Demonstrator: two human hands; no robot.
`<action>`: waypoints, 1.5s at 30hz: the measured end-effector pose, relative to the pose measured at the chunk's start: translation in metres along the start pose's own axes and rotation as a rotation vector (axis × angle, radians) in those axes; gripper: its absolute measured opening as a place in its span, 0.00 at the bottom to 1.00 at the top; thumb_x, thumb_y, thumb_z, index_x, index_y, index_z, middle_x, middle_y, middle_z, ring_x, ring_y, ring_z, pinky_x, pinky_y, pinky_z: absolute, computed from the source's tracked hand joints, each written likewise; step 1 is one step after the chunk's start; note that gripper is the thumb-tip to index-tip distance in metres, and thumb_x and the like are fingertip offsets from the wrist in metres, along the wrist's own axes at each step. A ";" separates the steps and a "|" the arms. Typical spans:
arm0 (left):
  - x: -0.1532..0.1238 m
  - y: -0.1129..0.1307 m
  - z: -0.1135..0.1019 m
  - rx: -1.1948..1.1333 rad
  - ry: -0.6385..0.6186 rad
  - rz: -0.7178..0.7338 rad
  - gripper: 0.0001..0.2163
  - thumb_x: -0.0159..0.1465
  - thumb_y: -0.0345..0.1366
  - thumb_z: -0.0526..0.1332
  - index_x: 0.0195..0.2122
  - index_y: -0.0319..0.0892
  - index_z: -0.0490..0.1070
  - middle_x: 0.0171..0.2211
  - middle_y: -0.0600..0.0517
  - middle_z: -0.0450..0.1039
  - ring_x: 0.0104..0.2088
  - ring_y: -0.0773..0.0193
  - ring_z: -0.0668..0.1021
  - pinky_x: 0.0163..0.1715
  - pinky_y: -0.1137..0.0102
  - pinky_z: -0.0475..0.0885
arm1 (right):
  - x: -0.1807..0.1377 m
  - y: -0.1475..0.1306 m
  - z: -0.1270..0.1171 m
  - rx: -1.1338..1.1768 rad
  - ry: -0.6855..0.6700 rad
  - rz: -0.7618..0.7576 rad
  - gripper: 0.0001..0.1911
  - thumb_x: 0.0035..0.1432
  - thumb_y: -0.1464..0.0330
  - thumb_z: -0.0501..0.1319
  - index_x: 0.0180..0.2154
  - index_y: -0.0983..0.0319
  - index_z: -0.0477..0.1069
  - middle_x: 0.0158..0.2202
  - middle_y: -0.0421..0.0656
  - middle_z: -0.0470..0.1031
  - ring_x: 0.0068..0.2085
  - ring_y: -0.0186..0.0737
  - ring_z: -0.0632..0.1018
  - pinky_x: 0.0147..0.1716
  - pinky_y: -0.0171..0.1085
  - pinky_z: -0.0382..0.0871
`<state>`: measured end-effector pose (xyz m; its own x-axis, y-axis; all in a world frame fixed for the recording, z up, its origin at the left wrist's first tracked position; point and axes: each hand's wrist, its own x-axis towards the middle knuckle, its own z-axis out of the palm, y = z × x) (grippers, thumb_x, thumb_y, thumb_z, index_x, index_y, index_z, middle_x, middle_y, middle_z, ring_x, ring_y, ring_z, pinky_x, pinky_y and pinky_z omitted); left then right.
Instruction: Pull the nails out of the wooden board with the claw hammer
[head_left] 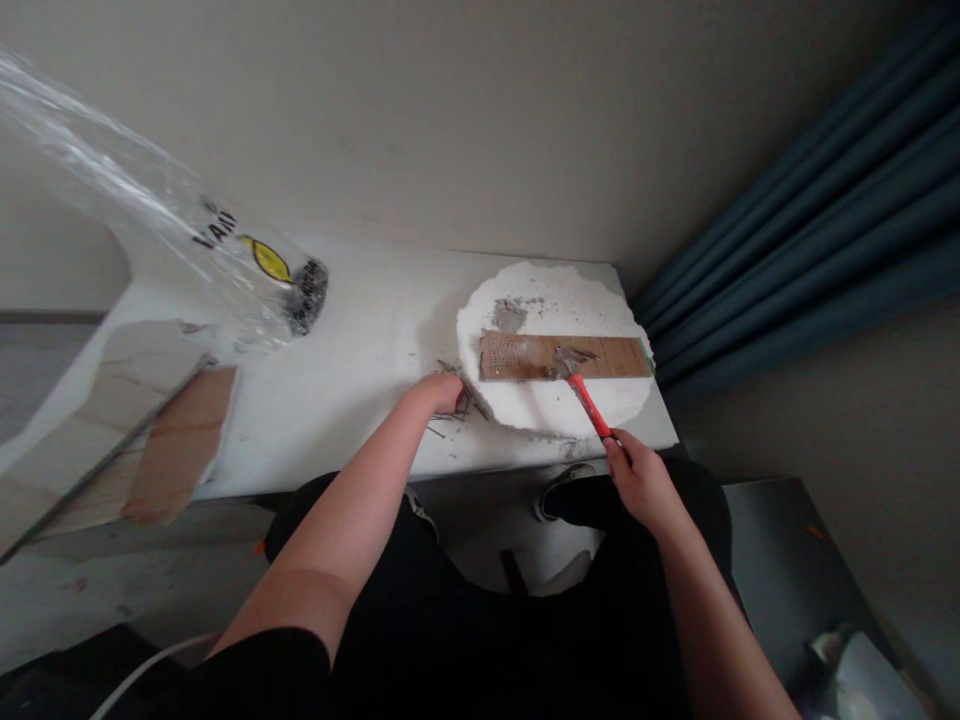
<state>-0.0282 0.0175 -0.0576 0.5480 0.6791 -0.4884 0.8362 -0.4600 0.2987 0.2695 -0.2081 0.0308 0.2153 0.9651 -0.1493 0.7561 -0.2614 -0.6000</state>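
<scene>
My right hand (636, 474) grips the red handle of a claw hammer (589, 403), whose metal head rests on a flat wooden board (525, 357). Many small holes or nail points mark the board's left part. Under the board lies a rough-edged white slab (555, 405), roughly round, with grey crumbs on top. Left of the slab, my left hand (448, 393) reaches down, fingers curled, into a scatter of loose nails (474, 402) on the white table (375, 400). What its fingers pinch, if anything, is hidden.
A tall roll in clear plastic wrap (277, 270) stands at the table's left. Brown board pieces (180, 440) and a long thin strip lie at the left end. Blue curtains (810, 190) hang close on the right, and a wall (450, 130) rises behind the table.
</scene>
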 end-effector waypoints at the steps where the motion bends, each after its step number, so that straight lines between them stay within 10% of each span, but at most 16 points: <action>1: -0.002 0.000 -0.003 0.031 0.000 -0.018 0.11 0.50 0.31 0.65 0.35 0.37 0.81 0.33 0.38 0.80 0.36 0.50 0.80 0.38 0.64 0.72 | -0.001 -0.001 0.000 -0.005 -0.001 0.001 0.22 0.69 0.54 0.49 0.49 0.62 0.72 0.32 0.47 0.76 0.28 0.42 0.73 0.29 0.36 0.62; 10: -0.010 -0.025 -0.034 -0.513 0.404 0.092 0.05 0.52 0.34 0.62 0.30 0.42 0.75 0.27 0.51 0.76 0.30 0.62 0.77 0.34 0.68 0.71 | -0.001 -0.006 -0.001 -0.022 -0.003 0.013 0.23 0.69 0.55 0.48 0.50 0.62 0.72 0.32 0.47 0.76 0.29 0.43 0.73 0.30 0.37 0.62; 29: 0.000 0.029 -0.025 -1.055 0.800 0.396 0.11 0.61 0.35 0.64 0.44 0.42 0.68 0.35 0.49 0.77 0.37 0.63 0.80 0.40 0.67 0.75 | -0.001 -0.003 0.002 0.010 0.000 -0.002 0.23 0.69 0.54 0.48 0.49 0.63 0.72 0.31 0.47 0.75 0.29 0.43 0.72 0.30 0.37 0.62; 41: 0.002 0.043 -0.016 -1.059 0.784 0.381 0.09 0.63 0.35 0.62 0.44 0.42 0.68 0.35 0.50 0.77 0.37 0.64 0.81 0.39 0.67 0.77 | -0.001 -0.005 0.001 0.016 -0.004 0.003 0.23 0.69 0.54 0.48 0.49 0.62 0.72 0.31 0.46 0.76 0.29 0.42 0.73 0.30 0.36 0.62; 45: -0.001 0.042 -0.019 -1.110 0.586 0.377 0.12 0.62 0.38 0.64 0.45 0.42 0.67 0.36 0.50 0.76 0.32 0.65 0.80 0.30 0.70 0.76 | -0.001 -0.004 0.001 0.014 -0.003 0.001 0.22 0.69 0.54 0.49 0.48 0.62 0.72 0.31 0.46 0.77 0.28 0.42 0.74 0.29 0.36 0.62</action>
<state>0.0067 0.0087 -0.0294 0.4437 0.8887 0.1155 0.0484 -0.1524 0.9871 0.2660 -0.2078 0.0321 0.2139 0.9650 -0.1519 0.7474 -0.2618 -0.6107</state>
